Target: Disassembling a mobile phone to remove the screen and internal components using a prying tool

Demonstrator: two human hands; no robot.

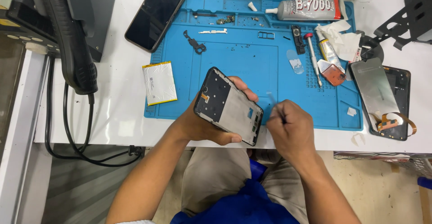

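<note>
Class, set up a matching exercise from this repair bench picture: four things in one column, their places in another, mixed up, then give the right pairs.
1. phone frame
2. thin tool
3. battery
4. glue tube

A. top of the blue mat
B. in the left hand
C. left edge of the mat
D. in the right hand

Pairs: 1-B, 2-D, 3-C, 4-A

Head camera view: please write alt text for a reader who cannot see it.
A person's left hand holds an opened phone frame over a blue repair mat while the right hand works a thin tool beside its edge. A battery, a glue tube, a screwdriver, a dark phone and a detached screen lie around.
</note>
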